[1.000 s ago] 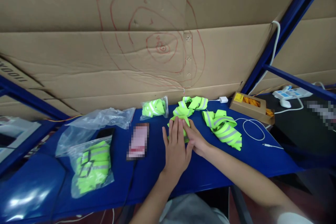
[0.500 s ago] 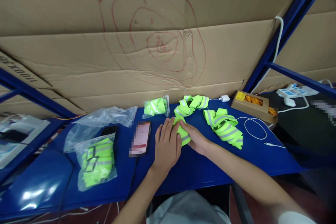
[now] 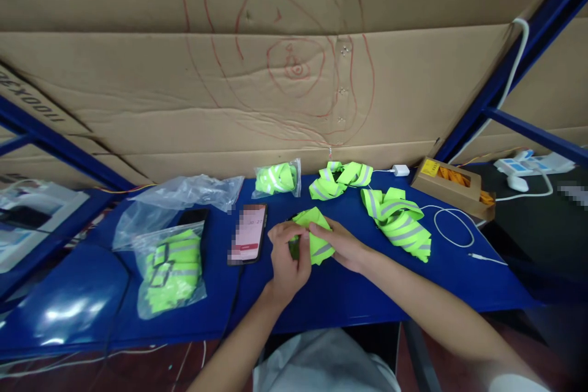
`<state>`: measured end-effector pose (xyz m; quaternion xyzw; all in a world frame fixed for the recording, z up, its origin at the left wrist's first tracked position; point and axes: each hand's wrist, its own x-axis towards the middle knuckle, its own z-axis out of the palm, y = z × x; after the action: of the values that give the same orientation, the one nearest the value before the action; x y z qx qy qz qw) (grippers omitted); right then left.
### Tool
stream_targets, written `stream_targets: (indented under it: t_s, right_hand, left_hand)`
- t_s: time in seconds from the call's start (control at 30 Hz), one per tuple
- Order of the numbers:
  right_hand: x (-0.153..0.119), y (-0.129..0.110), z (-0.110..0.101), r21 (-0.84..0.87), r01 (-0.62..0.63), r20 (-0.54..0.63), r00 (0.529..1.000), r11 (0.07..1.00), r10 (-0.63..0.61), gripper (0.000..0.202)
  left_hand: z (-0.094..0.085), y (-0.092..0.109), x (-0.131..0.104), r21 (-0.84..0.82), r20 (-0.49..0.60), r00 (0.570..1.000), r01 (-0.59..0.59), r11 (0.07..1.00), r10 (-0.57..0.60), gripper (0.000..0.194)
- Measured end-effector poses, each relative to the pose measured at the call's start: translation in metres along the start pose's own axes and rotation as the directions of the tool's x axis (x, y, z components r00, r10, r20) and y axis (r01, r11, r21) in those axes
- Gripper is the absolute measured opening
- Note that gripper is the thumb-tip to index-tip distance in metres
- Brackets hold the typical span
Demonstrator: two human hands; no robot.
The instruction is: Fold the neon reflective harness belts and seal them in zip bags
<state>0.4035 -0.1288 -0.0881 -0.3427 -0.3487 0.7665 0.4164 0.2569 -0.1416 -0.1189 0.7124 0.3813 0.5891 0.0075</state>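
A folded neon-green reflective strap [image 3: 320, 249] with grey stripes is between my two hands, a little above the blue tabletop. My left hand [image 3: 289, 263] has its fingers curled and pinched on the strap's left side. From the right, my right hand [image 3: 344, 246] grips it, thumb on top and the other fingers hidden behind. Just beyond lie two loose heaps of the same material: one strap [image 3: 342, 180] behind my hands, another strap [image 3: 397, 220] to the right. A bagged strap [image 3: 277, 179] rests against the cardboard, and a larger clear bag [image 3: 172, 269] of green straps with dark buckles lies to the left.
Left of my hands lies a lit phone [image 3: 250, 234], near crumpled clear plastic [image 3: 202, 190] and a dark phone. At the right are an open cardboard box [image 3: 452, 187] of orange items and a white cable [image 3: 452, 226]. Cardboard [image 3: 257, 92] with red rings stands behind.
My left hand has gone from lying flat over the strap to pinching its left side with curled fingers. More of the strap's face shows now. The view has shifted slightly.
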Motion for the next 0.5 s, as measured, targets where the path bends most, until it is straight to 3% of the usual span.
stream_targets:
  t_s: [0.2,0.37,0.5]
  right_hand:
    - [0.000,0.008,0.003,-0.030,0.063,-0.009,0.998,0.998,-0.064,0.049]
    - [0.004,0.014,0.002,-0.025,0.025,-0.040,0.999,0.999,-0.026,0.054]
    - [0.009,0.020,0.000,-0.076,0.061,-0.071,0.995,0.995,-0.067,0.054]
  left_hand:
    - [0.002,-0.004,-0.004,-0.008,-0.038,0.999,0.011,1.000,-0.011,0.011]
    - [0.008,-0.006,-0.004,-0.045,-0.041,0.994,0.097,0.994,-0.099,0.015]
    - [0.012,-0.007,-0.005,-0.047,-0.003,0.986,0.166,0.985,-0.166,0.024]
